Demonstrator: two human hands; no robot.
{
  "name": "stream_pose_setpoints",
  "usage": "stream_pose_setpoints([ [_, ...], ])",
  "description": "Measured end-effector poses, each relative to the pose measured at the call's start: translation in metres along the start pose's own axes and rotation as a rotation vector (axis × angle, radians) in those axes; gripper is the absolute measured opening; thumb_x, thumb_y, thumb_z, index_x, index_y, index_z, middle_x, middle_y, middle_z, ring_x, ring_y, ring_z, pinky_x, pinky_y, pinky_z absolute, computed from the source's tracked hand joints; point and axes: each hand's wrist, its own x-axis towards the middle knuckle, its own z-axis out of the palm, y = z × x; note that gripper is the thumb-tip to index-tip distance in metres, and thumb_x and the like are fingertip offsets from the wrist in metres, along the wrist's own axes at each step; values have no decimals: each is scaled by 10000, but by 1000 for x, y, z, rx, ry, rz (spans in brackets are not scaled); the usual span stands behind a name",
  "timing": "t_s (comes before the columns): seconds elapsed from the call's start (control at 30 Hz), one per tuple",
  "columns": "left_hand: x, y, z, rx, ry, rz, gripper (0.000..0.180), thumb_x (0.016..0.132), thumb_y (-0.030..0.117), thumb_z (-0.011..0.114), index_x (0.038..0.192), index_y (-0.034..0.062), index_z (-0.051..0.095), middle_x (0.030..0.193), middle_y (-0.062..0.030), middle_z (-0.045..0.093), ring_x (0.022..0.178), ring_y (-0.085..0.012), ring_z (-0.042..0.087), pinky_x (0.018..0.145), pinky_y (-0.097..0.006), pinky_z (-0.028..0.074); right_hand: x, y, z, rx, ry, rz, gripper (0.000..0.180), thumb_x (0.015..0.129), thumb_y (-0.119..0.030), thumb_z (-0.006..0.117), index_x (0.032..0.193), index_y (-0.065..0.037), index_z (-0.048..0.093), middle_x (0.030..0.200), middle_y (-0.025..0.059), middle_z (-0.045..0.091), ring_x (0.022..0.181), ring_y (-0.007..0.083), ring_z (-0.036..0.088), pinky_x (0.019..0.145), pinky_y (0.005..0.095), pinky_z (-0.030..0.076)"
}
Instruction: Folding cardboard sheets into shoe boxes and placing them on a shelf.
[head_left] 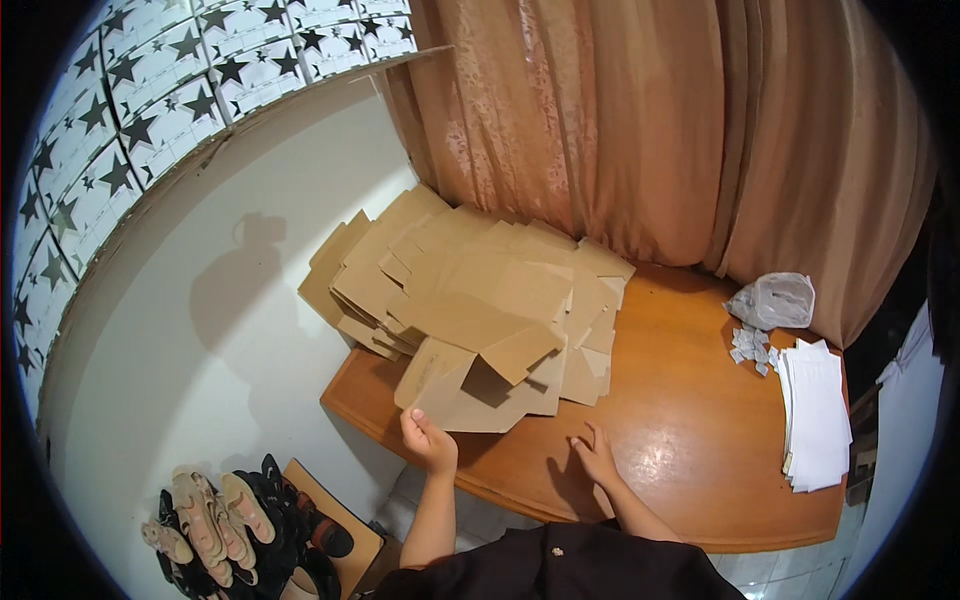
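Pinching the near corner of the front cardboard sheet (470, 400), my left hand (428, 441) holds it. Right hand (596, 460) rests open and empty on the wooden table (690, 440), just right of that sheet.

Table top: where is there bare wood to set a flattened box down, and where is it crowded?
Bare wood lies between the cardboard pile and the white paper stack, from the curtain to the table near edge. The right hand rests flat there. The table's left side is crowded: the left hand grips the pile's lowest sheet.
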Motion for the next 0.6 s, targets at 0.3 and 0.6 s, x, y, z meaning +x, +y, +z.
stream_pose_setpoints([
  [0.3, -16, 70, 49, -362, -76, 42, 352, 995, 283, 366, 1007, -33, 520, 953, -92, 591, 872, -134, 556, 808, -273, 443, -10, 7, -31, 7, 54, 63, 887, 755, -313, 718, 1383, 34, 196, 1296, 291, 369, 1209, 396, 389, 1007, 425, 332],
  [0.6, -43, 93, 93, -740, -227, -189, 319, 985, 275, 401, 1022, -16, 526, 987, -102, 597, 900, -159, 570, 817, -292, 458, -27, 40, -81, 595, 269, 114, 469, 835, -58, 539, 1282, 5, 412, 1023, 121, 581, 923, 185, 567, 794, 288, 464],
])
